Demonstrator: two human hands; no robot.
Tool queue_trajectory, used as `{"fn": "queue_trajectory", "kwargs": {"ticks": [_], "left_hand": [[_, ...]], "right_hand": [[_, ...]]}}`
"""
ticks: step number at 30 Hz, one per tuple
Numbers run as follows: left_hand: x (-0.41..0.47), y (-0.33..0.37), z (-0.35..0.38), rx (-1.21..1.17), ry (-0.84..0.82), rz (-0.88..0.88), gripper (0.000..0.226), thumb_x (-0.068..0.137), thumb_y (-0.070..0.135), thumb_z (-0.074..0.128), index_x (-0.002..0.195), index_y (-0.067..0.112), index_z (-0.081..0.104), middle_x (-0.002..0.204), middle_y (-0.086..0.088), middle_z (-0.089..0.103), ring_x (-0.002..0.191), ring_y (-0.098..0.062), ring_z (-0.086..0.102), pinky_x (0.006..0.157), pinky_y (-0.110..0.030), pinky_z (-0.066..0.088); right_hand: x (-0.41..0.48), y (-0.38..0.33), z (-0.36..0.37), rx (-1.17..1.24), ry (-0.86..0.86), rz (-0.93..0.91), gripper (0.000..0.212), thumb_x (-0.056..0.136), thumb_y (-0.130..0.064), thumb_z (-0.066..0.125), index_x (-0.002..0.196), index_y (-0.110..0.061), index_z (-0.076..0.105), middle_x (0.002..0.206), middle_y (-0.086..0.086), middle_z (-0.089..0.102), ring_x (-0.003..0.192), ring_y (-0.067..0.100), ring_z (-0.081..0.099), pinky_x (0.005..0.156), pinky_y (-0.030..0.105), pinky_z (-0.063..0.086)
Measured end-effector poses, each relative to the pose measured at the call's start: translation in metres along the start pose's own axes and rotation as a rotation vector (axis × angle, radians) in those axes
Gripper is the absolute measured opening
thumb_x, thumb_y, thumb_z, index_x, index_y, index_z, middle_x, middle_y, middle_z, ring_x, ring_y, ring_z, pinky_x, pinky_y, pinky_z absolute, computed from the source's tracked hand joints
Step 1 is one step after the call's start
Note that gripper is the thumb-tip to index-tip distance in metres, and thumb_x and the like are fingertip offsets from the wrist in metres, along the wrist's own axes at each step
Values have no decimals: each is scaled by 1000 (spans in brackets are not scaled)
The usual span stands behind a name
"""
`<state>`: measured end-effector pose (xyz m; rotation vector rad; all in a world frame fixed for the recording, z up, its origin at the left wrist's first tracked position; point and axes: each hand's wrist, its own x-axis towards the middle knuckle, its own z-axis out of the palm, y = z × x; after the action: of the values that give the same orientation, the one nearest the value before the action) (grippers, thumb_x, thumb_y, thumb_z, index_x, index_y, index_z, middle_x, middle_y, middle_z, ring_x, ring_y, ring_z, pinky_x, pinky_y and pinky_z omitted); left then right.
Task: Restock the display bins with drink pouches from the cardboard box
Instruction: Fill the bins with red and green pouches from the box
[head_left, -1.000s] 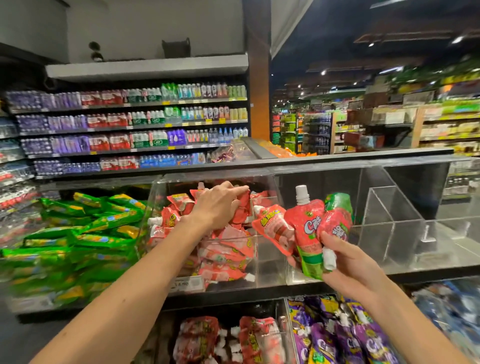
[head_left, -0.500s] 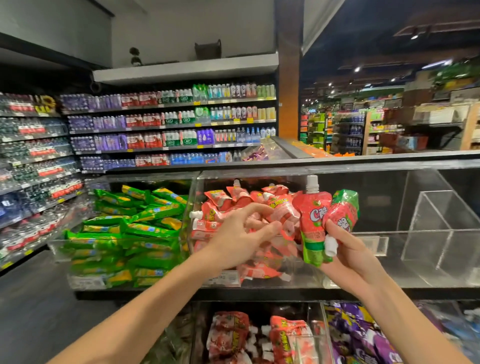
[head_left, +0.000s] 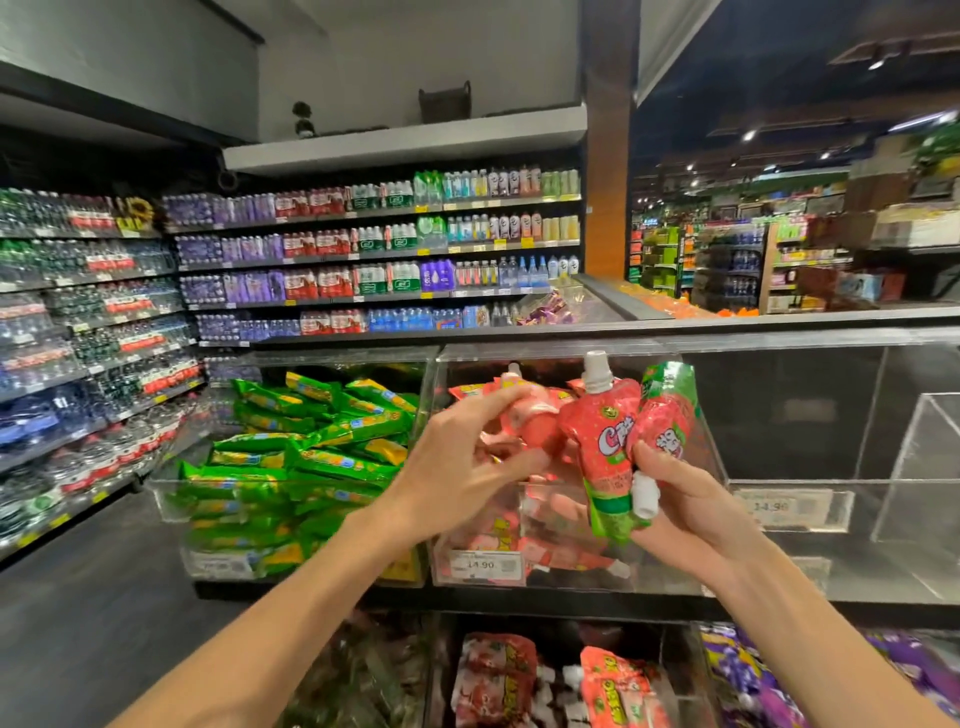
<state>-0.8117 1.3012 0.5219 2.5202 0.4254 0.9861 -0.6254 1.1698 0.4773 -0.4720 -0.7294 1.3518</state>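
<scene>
Both busy: right hand (head_left: 691, 512) clamps two red pouches (head_left: 605, 441) at lower ends; left hand (head_left: 462, 467) pinches third pouch (head_left: 527, 428) over middle bin (head_left: 545, 349). Soft, light, slick film (probably squashy): take hold near stiff spout.

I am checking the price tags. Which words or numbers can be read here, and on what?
"14.90": price tag on the middle bin.
"14.90", faint: second price tag on the right bin.
Pouch in the right hand: only a white "C" is clear.
Bottle shelves: too small to read.
</scene>
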Motion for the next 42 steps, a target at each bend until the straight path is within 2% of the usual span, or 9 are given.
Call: {"fn": "queue_trajectory", "kwargs": {"ticks": [6,10,15,22,26,29,33,37,42], "left_hand": [[36,-52,-17,433,-139,-126,67,93,52,58,151,26,35,143,-4,52,132,-24,42,108,-47,32],[53,-74,-10,581,-190,-169,66,98,55,46,155,28,26,143,-6,46,134,-26,33,104,-49,26],[68,-77,-7,708,163,-74,43,92,26,59,135,24,59,117,-5,51,111,-25,41,95,-41,35],[78,-67,-16,878,-161,-238,43,99,32,49,142,30,52,136,-3,49,128,-27,33,104,-49,29],[65,-39,-16,731,-84,-258,49,98,26,52,146,24,45,140,-7,49,131,-28,36,106,-49,31],[46,8,-1,289,103,-172,28,98,34,59,118,18,69,108,0,69,97,-13,61,86,-25,47],[11,88,42,-333,-93,-278,44,93,49,55,89,7,67,68,8,70,62,-3,66,61,-21,50],[-9,134,108,-623,-111,-362,40,74,53,67,99,21,67,77,13,74,68,-3,70,61,-19,53],[-17,173,187,-857,34,-377,20,89,15,72,106,11,61,84,5,73,75,-5,69,66,-18,53]], "right_hand": [[0,-2,-4,7,-24,-44,77,71,-15,90,137,-1,54,147,22,49,134,37,49,100,58,47],[-4,0,-5,20,43,-29,99,55,-12,98,141,-1,51,140,25,54,125,40,57,94,58,52],[-13,0,-1,-8,52,-20,98,55,-10,97,139,2,50,136,30,55,120,43,60,94,60,52],[-20,-5,6,-61,127,-29,92,52,-14,98,133,1,57,133,26,59,117,39,63,91,56,54],[-27,-13,7,-73,106,-9,72,55,-15,97,120,0,70,133,24,60,117,37,64,86,51,57],[-38,-19,2,-77,87,-6,64,56,-16,96,114,-2,73,131,23,62,118,36,63,87,50,57],[-62,-29,-3,-89,165,-18,42,78,-15,74,115,4,69,123,24,66,110,37,67,89,52,56],[-97,-41,-22,-304,241,-117,44,81,-14,63,124,-1,62,112,17,72,98,30,72,81,43,61],[-159,-62,-52,-700,315,-287,37,79,-6,73,114,2,66,110,20,72,98,28,69,85,41,58]]}}
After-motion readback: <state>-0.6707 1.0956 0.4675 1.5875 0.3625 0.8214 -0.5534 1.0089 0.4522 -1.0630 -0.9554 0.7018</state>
